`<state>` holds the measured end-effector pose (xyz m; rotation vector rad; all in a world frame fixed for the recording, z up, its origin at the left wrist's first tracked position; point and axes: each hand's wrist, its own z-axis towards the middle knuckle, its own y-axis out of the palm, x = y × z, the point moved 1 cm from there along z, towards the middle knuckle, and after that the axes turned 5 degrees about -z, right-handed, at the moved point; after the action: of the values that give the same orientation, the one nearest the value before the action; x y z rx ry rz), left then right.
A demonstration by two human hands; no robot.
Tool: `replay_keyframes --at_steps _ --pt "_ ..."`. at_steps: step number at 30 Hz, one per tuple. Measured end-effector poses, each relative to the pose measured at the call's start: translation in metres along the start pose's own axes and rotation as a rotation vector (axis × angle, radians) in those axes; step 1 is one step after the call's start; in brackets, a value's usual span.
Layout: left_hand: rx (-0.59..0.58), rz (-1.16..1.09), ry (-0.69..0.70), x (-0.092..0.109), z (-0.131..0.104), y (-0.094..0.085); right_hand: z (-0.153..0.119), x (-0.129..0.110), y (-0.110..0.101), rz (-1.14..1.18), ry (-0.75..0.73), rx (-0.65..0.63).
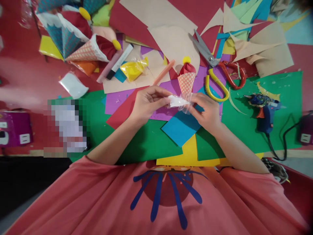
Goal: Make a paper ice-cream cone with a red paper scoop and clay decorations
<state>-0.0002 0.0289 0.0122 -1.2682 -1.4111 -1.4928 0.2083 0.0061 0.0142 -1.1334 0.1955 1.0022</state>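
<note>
Between my two hands is a piece of white modelling clay [175, 101], partly inside a clear plastic wrapper [187, 100]. The thumb and fingers of my left hand [144, 103] pinch the clay's left end. My right hand [207, 111] has its fingers closed on the wrapper at the other side. Just beyond them lies a small paper cone [186, 81] with an orange lattice pattern, a dark red filling and a yellow tip. A blue paper sheet [181, 129] lies below my hands.
Large scissors [210, 59] lie spread at the right, near a blue glue gun [267, 114] with a cord. Bigger paper cones [84, 52], a black-and-white marker [119, 62], a yellow packet [134, 70] and a white packet [73, 85] are at the left. Paper scraps [259, 45] cover the back.
</note>
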Motion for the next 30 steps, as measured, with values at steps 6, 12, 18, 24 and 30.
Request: replay_keyframes --at_steps 6,12,18,24,30 --pt "0.086 -0.002 0.075 0.0 0.002 -0.006 0.001 0.0 -0.005 0.049 0.069 0.064" --pt "0.081 0.041 0.056 0.001 0.001 -0.005 0.005 -0.003 -0.004 0.089 0.129 -0.026" --pt "0.045 0.008 -0.008 -0.001 -0.002 0.004 0.004 -0.002 -0.001 0.165 0.118 -0.148" --pt "-0.024 -0.047 -0.047 -0.005 -0.008 0.011 0.001 -0.005 0.002 0.162 0.093 -0.126" --pt "-0.02 -0.05 -0.052 -0.002 -0.005 0.006 -0.002 -0.003 0.001 0.087 0.126 -0.168"
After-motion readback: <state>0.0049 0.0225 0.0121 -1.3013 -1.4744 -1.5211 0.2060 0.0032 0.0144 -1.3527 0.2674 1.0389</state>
